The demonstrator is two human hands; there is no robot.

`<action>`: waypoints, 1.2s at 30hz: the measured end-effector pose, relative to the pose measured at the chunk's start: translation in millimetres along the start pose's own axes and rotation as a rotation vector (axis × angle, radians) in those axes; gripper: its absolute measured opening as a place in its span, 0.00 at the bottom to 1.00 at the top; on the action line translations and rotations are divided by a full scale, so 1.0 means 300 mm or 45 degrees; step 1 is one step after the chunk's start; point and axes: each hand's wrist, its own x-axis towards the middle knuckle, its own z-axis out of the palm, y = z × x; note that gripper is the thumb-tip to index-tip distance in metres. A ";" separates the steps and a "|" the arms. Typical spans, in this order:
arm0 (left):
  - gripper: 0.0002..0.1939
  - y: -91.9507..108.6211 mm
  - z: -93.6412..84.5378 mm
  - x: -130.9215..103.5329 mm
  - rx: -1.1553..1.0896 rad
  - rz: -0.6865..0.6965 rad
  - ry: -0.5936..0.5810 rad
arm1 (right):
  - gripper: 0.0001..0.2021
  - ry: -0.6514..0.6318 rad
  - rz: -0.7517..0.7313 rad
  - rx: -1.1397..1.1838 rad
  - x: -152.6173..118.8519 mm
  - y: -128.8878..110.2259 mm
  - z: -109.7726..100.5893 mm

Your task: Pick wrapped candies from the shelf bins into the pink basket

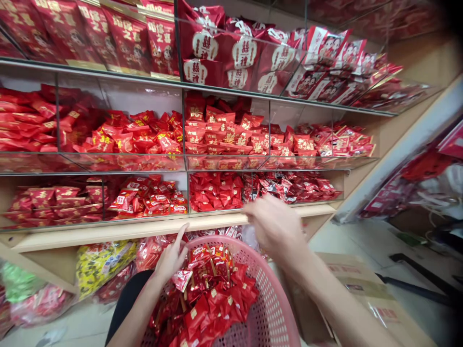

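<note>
My left hand (170, 258) is at the left rim of a pink plastic basket (273, 284), index finger stretched out towards the wooden shelf edge. Whether its lower fingers touch the rim I cannot tell. In the basket lie many small red wrapped packets (217, 306), some with gold marks, and several thin sticks show among them. Slightly blurred, my right hand (275, 229) is above the basket's right side, in front of the lowest shelf. Its fingers are curled in, and anything in them is hidden. Just behind it are bins of red packets (217, 192).
Glass-fronted shelves (202, 163) hold rows of red packets. Beneath the wooden ledge (108, 233) lie a yellow bag (103, 267) and a green bag (20, 282). A cardboard box (361, 289) stands at the right, near black metal legs (423, 286).
</note>
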 end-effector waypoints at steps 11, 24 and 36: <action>0.32 0.007 -0.004 -0.002 0.041 -0.036 -0.007 | 0.21 -0.292 0.181 -0.470 0.202 0.251 0.362; 0.33 0.001 0.001 0.003 0.031 -0.028 0.002 | 0.15 -0.320 0.107 -0.607 0.257 0.284 0.456; 0.33 0.018 -0.006 0.002 0.030 -0.040 -0.026 | 0.11 -0.327 0.038 -0.597 0.252 0.288 0.399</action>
